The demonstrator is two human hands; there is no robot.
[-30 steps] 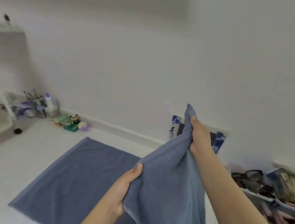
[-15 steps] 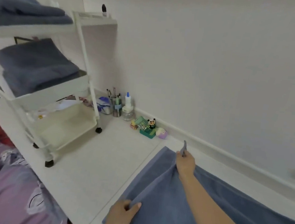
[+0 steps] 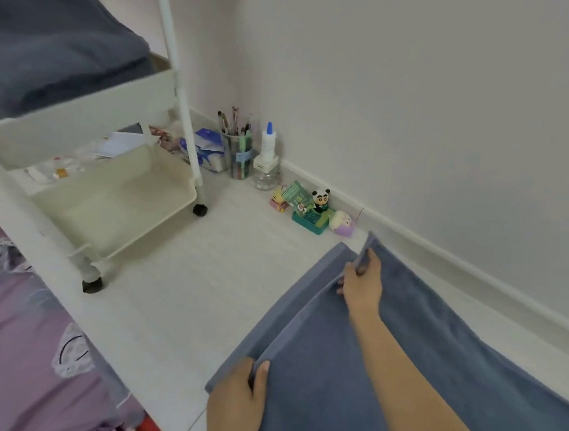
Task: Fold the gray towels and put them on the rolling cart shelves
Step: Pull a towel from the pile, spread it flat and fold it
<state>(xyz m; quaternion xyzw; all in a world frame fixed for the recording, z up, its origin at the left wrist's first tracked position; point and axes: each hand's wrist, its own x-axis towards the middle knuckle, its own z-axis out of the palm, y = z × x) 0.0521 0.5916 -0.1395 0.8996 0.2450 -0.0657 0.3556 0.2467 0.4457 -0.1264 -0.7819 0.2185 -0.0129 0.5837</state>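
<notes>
The top towel [image 3: 452,360] was pinched at its far corner by the right hand [image 3: 361,284] and at its near corner by the left hand [image 3: 237,400], over another towel [image 3: 289,305] on the floor [image 3: 180,292].

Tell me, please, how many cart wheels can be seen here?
2: one wheel under the cart's post near the pen cup, another wheel under the front corner. Others may be hidden.

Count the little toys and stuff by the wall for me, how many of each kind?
Pen cups: 1
Glue bottles: 1
Glass jars: 1
Tissue packs: 1
Panda figures: 1
Yellow toys: 1
Purple round toys: 1
Green boxes: 1
Total: 8
</notes>
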